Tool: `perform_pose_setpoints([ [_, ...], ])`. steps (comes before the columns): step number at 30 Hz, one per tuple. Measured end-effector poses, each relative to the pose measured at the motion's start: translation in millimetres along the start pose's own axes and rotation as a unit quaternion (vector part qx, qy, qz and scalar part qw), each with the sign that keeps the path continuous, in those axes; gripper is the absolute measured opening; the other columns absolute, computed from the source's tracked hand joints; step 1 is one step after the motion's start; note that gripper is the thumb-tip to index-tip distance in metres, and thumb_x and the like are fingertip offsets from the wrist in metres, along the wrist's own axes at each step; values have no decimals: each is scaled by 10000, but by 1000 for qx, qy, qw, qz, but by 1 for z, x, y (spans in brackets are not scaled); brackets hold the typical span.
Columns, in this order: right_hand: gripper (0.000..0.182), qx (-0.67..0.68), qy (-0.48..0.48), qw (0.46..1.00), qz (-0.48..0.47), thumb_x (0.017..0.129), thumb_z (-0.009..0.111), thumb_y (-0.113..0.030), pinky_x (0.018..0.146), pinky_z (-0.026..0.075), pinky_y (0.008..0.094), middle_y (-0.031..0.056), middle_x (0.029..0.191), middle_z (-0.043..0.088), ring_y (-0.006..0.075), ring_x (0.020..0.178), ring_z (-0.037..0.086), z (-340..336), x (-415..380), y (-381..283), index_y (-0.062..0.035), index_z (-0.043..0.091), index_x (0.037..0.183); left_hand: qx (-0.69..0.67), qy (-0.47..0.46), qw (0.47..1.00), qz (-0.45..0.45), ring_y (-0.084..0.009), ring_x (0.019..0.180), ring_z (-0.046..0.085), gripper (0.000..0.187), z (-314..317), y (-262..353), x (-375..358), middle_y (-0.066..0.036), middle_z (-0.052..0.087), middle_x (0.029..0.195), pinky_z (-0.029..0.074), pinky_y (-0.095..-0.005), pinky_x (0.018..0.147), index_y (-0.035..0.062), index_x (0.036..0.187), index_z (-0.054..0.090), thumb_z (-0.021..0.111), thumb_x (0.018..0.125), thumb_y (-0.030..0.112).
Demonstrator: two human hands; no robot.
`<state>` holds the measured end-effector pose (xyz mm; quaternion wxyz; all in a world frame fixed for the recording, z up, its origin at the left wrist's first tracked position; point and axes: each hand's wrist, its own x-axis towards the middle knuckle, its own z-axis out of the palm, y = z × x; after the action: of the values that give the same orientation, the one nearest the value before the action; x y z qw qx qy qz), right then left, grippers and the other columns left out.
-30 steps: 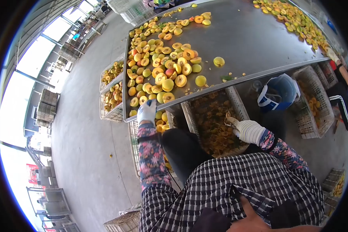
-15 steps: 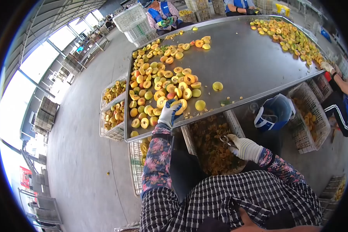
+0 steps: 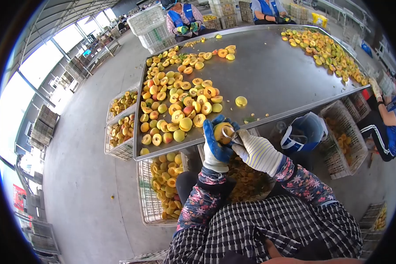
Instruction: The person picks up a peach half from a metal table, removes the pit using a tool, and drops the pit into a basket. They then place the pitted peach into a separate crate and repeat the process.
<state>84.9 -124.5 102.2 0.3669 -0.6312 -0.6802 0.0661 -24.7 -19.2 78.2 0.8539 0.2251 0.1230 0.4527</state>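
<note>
In my left hand (image 3: 216, 147), gloved in white with blue-coated fingers, is a yellow peach half (image 3: 221, 134), held above the table's near edge. My right hand (image 3: 260, 152), in a striped white knit glove, grips a metal loop-ended pitting tool (image 3: 228, 131) and has the loop against the peach's face. The gloves hide the tool's handle. Just beyond my left hand, many halved peaches (image 3: 177, 116) lie heaped on the metal table (image 3: 268, 66). A single peach (image 3: 241, 101) sits apart from them. Below my hands, a crate holds brownish peach scraps (image 3: 249, 178).
Crates of peaches (image 3: 166, 185) stand at my left knee and beyond the table's left edge. To the right are a blue-and-white bucket (image 3: 304, 132) and another crate (image 3: 354, 154). A second peach heap (image 3: 323, 50) covers the table's far right. Co-workers sit around the table.
My left hand has come back from the heap to the table's edge with a peach half. My right hand has risen from above the scrap crate, bringing the tool to the peach.
</note>
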Motion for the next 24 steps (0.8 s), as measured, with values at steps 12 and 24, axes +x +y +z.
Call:
perform_pose_setpoints([
  [12, 264, -95, -48, 994, -28, 906, 650, -165, 599, 526, 454, 181, 813, 661, 376, 701, 661, 1, -16, 0, -4, 518, 1068, 121, -31, 992, 2, -273, 988, 630, 403, -15, -4, -7, -129, 640, 1044, 525, -405, 935, 25, 1073, 583, 452, 1048, 406],
  [24, 273, 203, -188, 954, 117, 1023, 522, -242, 855, 479, 340, 168, 1052, 621, 273, 974, 615, 14, -23, 16, 9, 542, 1130, 94, -11, 996, -6, -303, 942, 637, 395, -3, -6, -19, -152, 622, 1010, 544, -454, 874, 4, 1069, 555, 469, 1045, 389],
])
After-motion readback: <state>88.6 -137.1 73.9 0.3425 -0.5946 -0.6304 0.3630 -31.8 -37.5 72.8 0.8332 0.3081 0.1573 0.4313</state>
